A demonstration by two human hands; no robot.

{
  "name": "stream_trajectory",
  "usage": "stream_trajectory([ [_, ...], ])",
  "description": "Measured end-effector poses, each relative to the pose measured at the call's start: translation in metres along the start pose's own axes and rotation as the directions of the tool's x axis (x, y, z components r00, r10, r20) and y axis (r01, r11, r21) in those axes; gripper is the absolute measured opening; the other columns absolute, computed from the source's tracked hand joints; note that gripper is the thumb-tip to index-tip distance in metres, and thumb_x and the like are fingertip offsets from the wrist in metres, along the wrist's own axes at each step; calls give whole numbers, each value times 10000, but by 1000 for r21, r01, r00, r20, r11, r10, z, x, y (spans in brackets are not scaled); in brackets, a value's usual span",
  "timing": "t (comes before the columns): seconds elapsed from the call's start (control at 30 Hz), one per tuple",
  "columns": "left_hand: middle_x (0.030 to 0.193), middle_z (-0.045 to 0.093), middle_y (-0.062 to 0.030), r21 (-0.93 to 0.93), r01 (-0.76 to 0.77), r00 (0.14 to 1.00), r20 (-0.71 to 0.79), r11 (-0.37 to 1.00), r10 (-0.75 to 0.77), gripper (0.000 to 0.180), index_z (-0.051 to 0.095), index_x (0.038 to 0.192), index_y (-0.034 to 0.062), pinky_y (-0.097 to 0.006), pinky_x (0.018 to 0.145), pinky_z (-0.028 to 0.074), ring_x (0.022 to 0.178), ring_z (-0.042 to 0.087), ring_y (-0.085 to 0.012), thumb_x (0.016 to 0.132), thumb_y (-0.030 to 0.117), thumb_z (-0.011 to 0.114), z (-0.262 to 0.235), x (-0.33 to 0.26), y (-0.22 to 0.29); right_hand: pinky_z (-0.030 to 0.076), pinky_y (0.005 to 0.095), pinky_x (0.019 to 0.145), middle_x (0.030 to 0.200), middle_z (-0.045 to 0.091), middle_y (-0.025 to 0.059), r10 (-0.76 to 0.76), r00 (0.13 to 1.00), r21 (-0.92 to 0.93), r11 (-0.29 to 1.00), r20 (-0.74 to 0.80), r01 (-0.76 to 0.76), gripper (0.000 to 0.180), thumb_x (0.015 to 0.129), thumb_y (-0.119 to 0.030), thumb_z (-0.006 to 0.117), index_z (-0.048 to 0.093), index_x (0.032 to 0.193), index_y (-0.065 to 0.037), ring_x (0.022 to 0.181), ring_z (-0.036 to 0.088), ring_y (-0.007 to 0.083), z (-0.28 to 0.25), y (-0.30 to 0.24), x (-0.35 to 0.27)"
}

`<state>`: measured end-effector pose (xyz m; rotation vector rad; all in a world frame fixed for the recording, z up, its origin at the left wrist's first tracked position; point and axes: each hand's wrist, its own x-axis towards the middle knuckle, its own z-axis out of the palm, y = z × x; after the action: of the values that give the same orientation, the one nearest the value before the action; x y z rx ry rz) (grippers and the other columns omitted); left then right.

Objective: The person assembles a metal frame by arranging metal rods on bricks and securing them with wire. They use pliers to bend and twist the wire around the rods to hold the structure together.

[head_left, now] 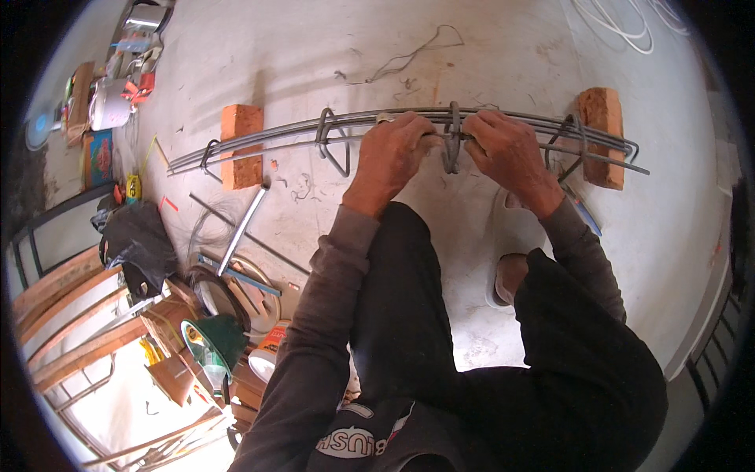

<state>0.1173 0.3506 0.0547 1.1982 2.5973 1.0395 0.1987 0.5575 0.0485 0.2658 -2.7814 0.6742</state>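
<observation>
A bundle of long steel rebar [275, 135] lies across two orange bricks, one under each end. Bent steel stirrups ring the bars at intervals, with the middle stirrup [451, 135] standing between my hands. Just left of that stirrup, my left hand [395, 157] is closed on the bars, fingertips curled near the ring. On its other side my right hand [507, 151] is closed on the bars too, its fingers close to the stirrup. Whether a thin wire is pinched there is too small to tell. The left brick [241, 169] and the right brick [602, 118] hold the bundle off the floor.
A loose tangle of wire [409, 57] lies on the pale floor beyond the bars. At the left are a hacksaw [244, 277], a metal tube [242, 230], a black bag [140, 244], a green lampshade-like cone [224, 340] and timber. White cable [621, 31] lies far right.
</observation>
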Motion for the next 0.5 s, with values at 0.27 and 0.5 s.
stream_trajectory([
  [0.27, 850, 660, -148, -82, 48, 999, 14, 995, -47, 109, 660, 907, -5, -373, 721, 495, 775, 641, -319, 831, 49, 718, -6, 0, 11, 550, 353, 628, 804, 570, 56, -85, 992, -65, 995, -95, 79, 116, 775, -98, 637, 577, 873, -82, 779, 638, 240, 4, 1, -4],
  [0.5, 790, 611, -125, -34, -41, 999, -15, 999, 40, 111, 638, 876, 21, -367, 615, 466, 683, 601, -307, 844, 72, 732, 3, 4, 11, 545, 321, 599, 778, 557, 37, -147, 980, -94, 986, -137, 135, 82, 804, -120, 645, 579, 840, -88, 765, 635, 199, -1, 4, -8],
])
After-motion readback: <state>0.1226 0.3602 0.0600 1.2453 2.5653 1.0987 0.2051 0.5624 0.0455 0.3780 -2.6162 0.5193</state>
